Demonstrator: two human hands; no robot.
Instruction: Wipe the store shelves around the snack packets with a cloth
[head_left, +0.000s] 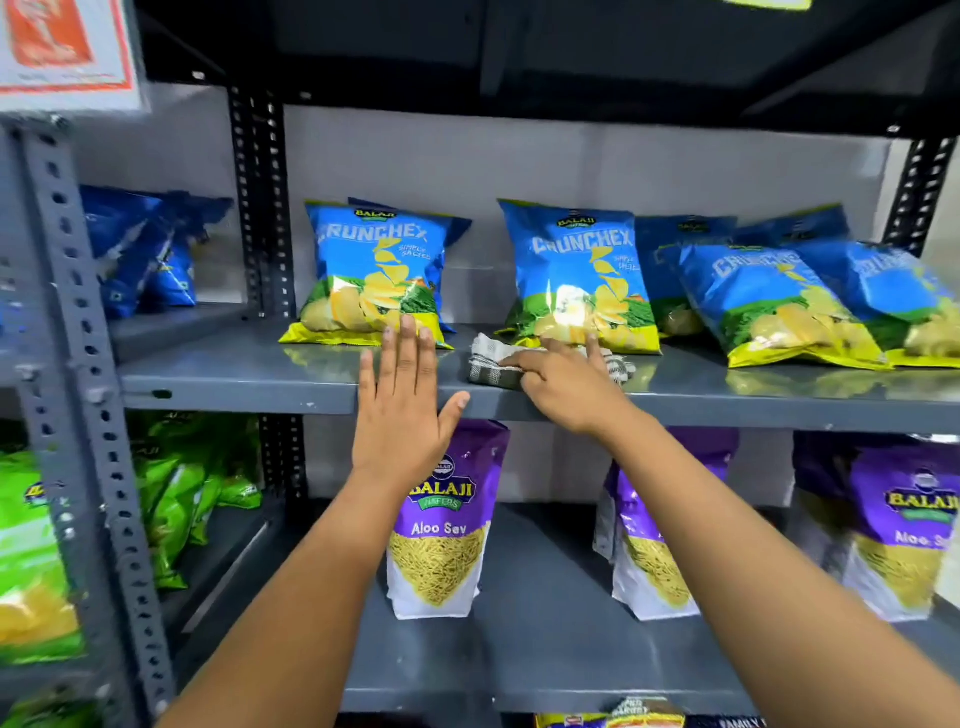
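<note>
A grey checked cloth (485, 364) lies on the upper grey shelf (234, 374) near its front edge. My right hand (563, 382) presses flat on the cloth, fingers spread toward a blue Crunchex packet (576, 270) just behind it. My left hand (402, 400) is raised open, palm forward, fingertips at the lower edge of another blue Crunchex packet (376, 270) that stands to the left. It holds nothing.
More blue packets (769, 301) lean at the right of the upper shelf. Purple Aloo Sev packets (447, 519) stand on the lower shelf (545, 649). Green packets (176, 493) fill the left rack behind a perforated grey upright (78, 338).
</note>
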